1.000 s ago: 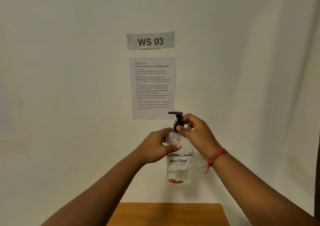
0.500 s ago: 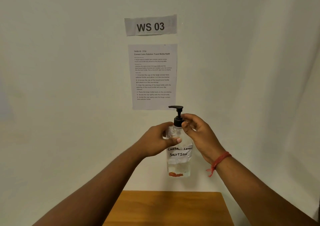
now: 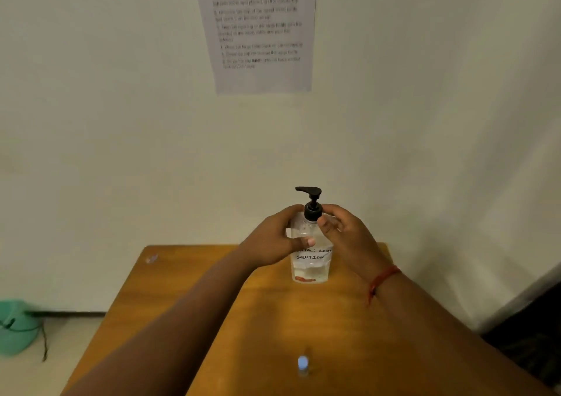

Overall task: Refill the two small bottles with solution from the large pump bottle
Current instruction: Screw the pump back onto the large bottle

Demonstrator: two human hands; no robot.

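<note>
The large pump bottle (image 3: 311,263) is clear with a black pump head and a handwritten "contact lens solution" label. It is upright over the far middle of the wooden table (image 3: 188,298); whether its base touches the top I cannot tell. My left hand (image 3: 273,240) wraps the bottle's upper body from the left. My right hand (image 3: 346,234) pinches the black collar under the pump from the right. One small bottle (image 3: 303,364), blurred with a pale blue top, stands near the table's front between my forearms. A second small bottle is not visible.
A printed instruction sheet (image 3: 261,31) hangs on the white wall behind the table. A green bucket-like object (image 3: 16,327) sits on the floor at the left. A small pale scrap (image 3: 151,259) lies at the table's far left corner. A dark area lies at the lower right.
The view has tilted downward, bringing the table and a small bottle into sight. The pump bottle has come down to table level. Both hands keep their grip on it.
</note>
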